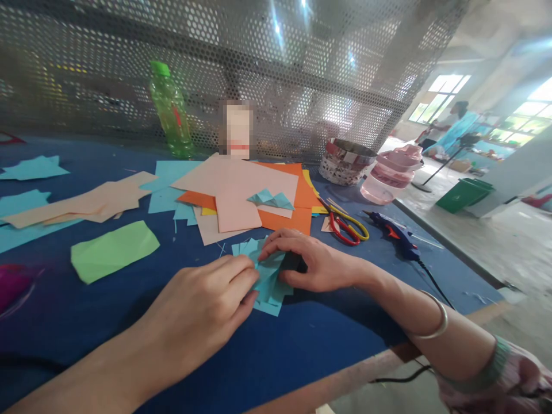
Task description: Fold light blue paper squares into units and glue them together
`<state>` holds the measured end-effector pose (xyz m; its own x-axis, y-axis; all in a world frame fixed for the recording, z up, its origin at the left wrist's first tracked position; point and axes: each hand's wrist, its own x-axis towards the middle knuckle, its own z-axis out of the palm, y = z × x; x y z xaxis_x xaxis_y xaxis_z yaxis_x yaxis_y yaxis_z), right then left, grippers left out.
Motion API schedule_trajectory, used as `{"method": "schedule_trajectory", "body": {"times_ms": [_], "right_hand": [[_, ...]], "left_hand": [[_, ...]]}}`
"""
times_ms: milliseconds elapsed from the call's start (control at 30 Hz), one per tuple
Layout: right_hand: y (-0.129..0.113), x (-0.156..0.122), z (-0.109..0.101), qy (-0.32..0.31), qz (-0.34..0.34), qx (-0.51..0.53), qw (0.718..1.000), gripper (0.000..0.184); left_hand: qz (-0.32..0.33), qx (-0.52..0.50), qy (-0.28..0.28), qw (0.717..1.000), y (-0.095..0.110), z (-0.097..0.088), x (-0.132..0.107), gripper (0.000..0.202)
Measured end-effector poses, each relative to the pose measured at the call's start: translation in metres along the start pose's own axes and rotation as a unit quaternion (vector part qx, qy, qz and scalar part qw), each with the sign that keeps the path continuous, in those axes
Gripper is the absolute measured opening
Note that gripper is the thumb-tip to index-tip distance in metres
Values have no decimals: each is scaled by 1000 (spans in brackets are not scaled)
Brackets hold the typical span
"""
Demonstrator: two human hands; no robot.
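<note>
We sit at a blue table (73,339) in a bright hall, a perforated metal screen (302,75) rising along its far edge. Near the table's middle lies a paper stack (235,190), pink sheets over orange. Behind the stack stands a green bottle (169,109); to its right lie scissors (345,227) and a glue gun (394,233), and to its left lies a folded green sheet (112,250). Just in front of the stack, both our hands close on a folded blue paper (271,300). Our left hand (198,310) pinches it from the left, while our right hand (310,264) curls over the top and presses down. The paper should be very light and thin, stiff only along its creases. Its loose points will bend easily, so the thick folded middle seems the safest place to hold.
</note>
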<state>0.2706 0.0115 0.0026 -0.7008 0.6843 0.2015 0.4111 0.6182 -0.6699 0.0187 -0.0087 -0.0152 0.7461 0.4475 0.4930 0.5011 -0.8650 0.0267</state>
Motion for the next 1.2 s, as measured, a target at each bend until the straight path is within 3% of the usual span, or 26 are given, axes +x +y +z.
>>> {"method": "schedule_trajectory", "body": {"times_ms": [67, 300, 467, 667, 767, 933, 1200], "right_hand": [[-2, 1, 0, 4, 7, 7, 1000, 32], [-7, 3, 3, 21, 33, 21, 999, 42], [-7, 2, 6, 27, 6, -32, 999, 30], [-5, 2, 5, 38, -24, -23, 999, 30], [-2, 1, 5, 55, -48, -33, 997, 34], [2, 1, 5, 50, -131, -61, 988, 8], [1, 3, 8, 19, -96, -8, 995, 7]], "left_hand": [[7, 11, 2, 1000, 1, 0, -1, 26], [-31, -21, -12, 999, 1, -1, -5, 27], [-34, -29, 11, 999, -3, -4, -3, 26], [-78, -93, 35, 992, -10, -5, -5, 21], [-74, -127, 41, 988, -15, -4, -5, 20], [-43, -111, 5, 993, -22, 0, -6, 31], [-3, -56, -30, 998, -13, -11, -3, 52]]}}
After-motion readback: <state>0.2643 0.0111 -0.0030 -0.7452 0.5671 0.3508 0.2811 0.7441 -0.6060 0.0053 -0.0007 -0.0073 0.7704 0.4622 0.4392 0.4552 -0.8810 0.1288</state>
